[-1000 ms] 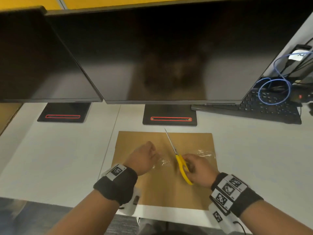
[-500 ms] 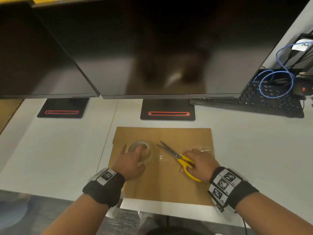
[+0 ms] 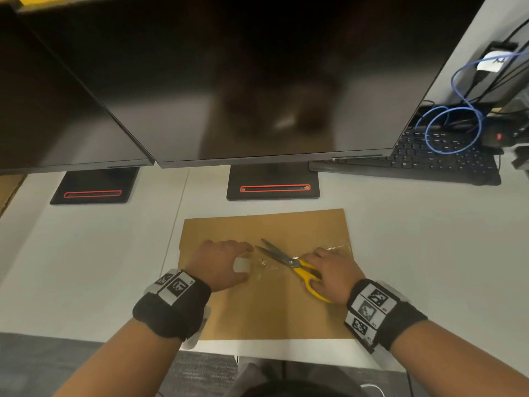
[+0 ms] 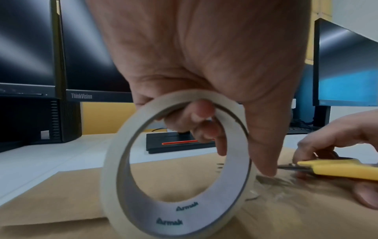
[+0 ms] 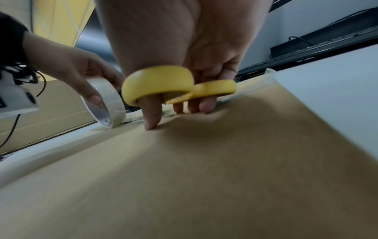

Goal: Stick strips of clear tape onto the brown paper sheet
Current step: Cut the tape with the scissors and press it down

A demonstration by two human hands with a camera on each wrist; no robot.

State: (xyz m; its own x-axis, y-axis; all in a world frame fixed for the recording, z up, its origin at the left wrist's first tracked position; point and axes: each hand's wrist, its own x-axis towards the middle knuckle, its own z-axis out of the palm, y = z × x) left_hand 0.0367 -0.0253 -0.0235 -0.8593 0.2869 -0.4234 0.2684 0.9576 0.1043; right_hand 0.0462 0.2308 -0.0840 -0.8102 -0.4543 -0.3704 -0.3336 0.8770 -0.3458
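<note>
A brown paper sheet (image 3: 266, 308) lies flat at the desk's near edge. My left hand (image 3: 221, 263) grips the roll of clear tape (image 4: 178, 163), standing it on edge on the sheet, fingers through its core. A crinkled strip of clear tape (image 3: 267, 266) runs from the roll rightward across the paper to its right edge (image 3: 339, 248). My right hand (image 3: 329, 270) holds yellow-handled scissors (image 3: 297, 266), thumb and fingers through the loops (image 5: 159, 84), fingertips (image 5: 151, 122) pressing on the paper. The blades (image 3: 272, 250) stand slightly apart, pointing up-left over the strip.
Two dark monitors (image 3: 257, 81) hang over the desk, their black bases (image 3: 273, 183) just behind the sheet. A black keyboard (image 3: 423, 161) and a blue cable (image 3: 455, 130) sit at the back right. White desk (image 3: 86, 253) lies left and right of the sheet.
The left hand has turned the roll from lying flat to standing on edge. The scissors have swung from pointing away to pointing up-left, with the right hand lowered onto the paper.
</note>
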